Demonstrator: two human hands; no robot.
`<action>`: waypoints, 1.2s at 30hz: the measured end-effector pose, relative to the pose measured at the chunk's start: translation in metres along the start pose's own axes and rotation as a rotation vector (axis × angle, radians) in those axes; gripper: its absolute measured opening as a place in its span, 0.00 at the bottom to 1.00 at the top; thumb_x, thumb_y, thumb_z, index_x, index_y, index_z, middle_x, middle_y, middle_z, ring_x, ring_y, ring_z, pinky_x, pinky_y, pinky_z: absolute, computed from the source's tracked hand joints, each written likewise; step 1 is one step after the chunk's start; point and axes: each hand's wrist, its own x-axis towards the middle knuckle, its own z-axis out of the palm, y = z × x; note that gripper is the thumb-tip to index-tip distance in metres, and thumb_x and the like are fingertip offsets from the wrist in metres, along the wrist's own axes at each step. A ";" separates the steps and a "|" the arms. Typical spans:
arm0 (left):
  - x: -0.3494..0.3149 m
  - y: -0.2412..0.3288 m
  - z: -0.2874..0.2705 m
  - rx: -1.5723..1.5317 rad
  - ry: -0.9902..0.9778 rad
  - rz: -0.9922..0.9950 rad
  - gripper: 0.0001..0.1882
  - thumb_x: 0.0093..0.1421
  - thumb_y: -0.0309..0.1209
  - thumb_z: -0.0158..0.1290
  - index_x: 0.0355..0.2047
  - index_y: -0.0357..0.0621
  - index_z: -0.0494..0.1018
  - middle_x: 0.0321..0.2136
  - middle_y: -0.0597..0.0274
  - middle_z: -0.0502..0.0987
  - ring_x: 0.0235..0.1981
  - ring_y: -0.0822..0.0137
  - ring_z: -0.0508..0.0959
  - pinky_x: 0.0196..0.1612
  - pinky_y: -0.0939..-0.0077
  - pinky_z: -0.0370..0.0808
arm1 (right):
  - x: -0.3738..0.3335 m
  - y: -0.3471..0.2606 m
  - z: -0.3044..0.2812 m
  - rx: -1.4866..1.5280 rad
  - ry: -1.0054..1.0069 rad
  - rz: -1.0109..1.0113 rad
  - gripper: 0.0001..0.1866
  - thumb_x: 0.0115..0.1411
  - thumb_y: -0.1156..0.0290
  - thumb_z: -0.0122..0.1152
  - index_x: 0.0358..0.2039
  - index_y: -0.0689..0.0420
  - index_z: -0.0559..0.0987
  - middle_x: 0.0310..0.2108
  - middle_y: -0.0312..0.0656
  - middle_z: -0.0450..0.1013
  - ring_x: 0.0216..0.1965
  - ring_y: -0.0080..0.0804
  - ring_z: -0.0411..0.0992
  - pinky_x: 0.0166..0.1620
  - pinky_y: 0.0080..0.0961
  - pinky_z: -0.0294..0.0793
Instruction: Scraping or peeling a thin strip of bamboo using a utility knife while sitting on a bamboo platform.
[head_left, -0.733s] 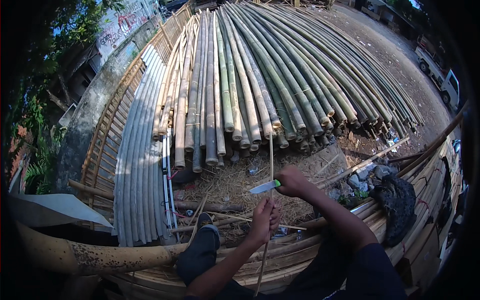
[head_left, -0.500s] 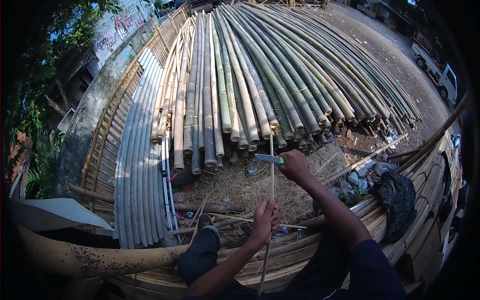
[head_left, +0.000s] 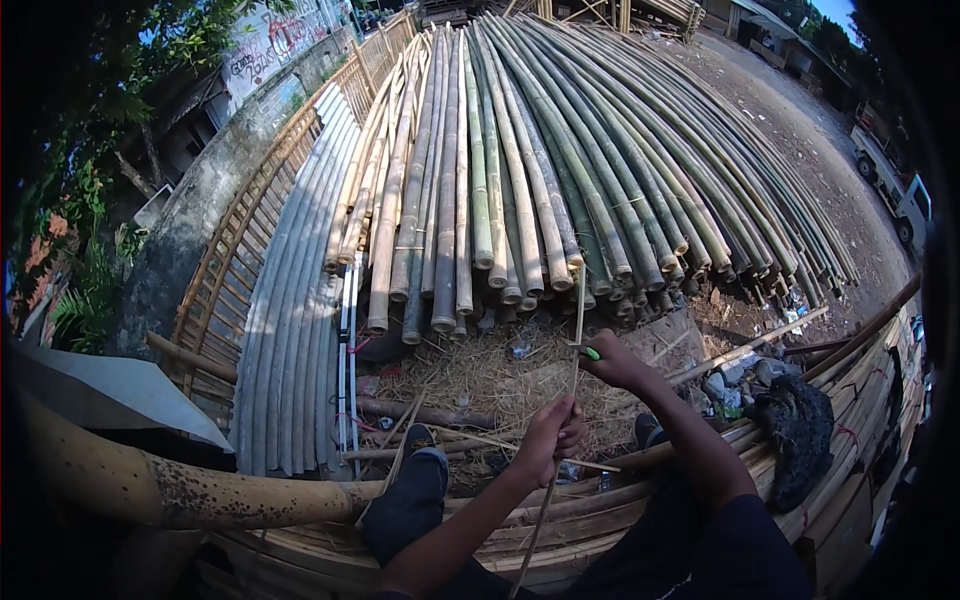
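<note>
My left hand [head_left: 550, 438] is closed round a thin bamboo strip [head_left: 534, 530], which runs from my lap up past the hand toward the bamboo pile. Higher up the strip, my right hand [head_left: 614, 361] grips a knife [head_left: 592, 353] by its green handle. The blade meets the strip at its edge and is seen nearly edge-on, so little of it shows. Both forearms come in from the lower edge.
A large stack of bamboo poles [head_left: 545, 190] lies ahead, cut ends facing me. Corrugated sheets [head_left: 290, 300] and a bamboo fence [head_left: 235, 240] stand left. A thick bamboo pole [head_left: 200, 492] crosses the lower left. Split bamboo and a dark lumpy object [head_left: 790, 440] lie right.
The knife has come down along the strip, nearer my left hand, and its blade has turned from broadside to nearly edge-on. The whole view has shifted slightly.
</note>
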 end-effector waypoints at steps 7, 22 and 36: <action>0.000 0.005 -0.004 -0.042 -0.002 0.025 0.14 0.68 0.43 0.39 0.30 0.48 0.60 0.13 0.75 0.52 0.10 0.83 0.49 0.12 0.88 0.45 | -0.003 -0.017 0.014 -0.121 -0.022 -0.174 0.12 0.46 0.62 0.56 0.16 0.58 0.74 0.15 0.51 0.68 0.21 0.53 0.68 0.27 0.44 0.66; 0.000 -0.015 0.002 0.104 0.076 0.036 0.13 0.68 0.40 0.39 0.30 0.46 0.61 0.13 0.76 0.52 0.11 0.84 0.49 0.12 0.88 0.44 | 0.011 0.004 -0.009 -0.392 0.281 0.208 0.07 0.44 0.66 0.58 0.17 0.55 0.78 0.18 0.50 0.71 0.25 0.51 0.72 0.30 0.45 0.70; -0.013 -0.016 0.016 0.208 0.170 0.089 0.13 0.68 0.41 0.39 0.30 0.48 0.59 0.14 0.76 0.52 0.11 0.83 0.50 0.13 0.88 0.45 | 0.012 0.051 -0.011 -0.473 0.352 0.160 0.09 0.43 0.65 0.58 0.17 0.57 0.76 0.17 0.50 0.71 0.22 0.49 0.72 0.27 0.44 0.69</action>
